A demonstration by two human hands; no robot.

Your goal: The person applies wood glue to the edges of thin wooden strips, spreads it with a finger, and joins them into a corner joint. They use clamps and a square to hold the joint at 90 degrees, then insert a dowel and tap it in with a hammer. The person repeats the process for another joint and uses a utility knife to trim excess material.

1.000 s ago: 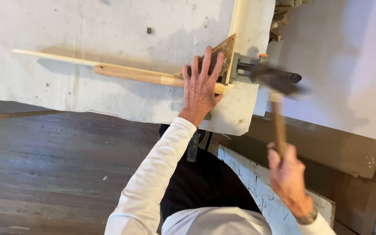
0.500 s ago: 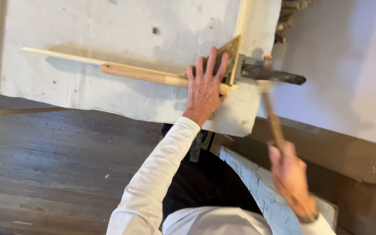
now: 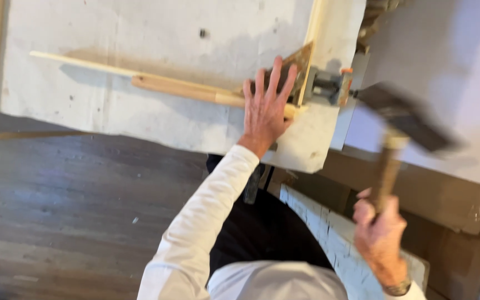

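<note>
From the head view I see my left hand (image 3: 266,108) spread flat, fingers fanned, pressing down on a wooden dowel (image 3: 187,89) where it meets an upright wooden strip (image 3: 310,61) on the pale, stained bench (image 3: 112,39). A triangular wooden corner block (image 3: 298,58) lies just under my fingertips, and a metal clamp (image 3: 329,86) grips the strip just beside them. A thinner wooden slat (image 3: 79,62) runs off to the left, touching the dowel. My right hand (image 3: 381,228) is wrapped tight round the handle of a hammer (image 3: 404,119), whose dark head is blurred, raised just right of the clamp. Dark floorboards (image 3: 56,211) lie below.
</note>
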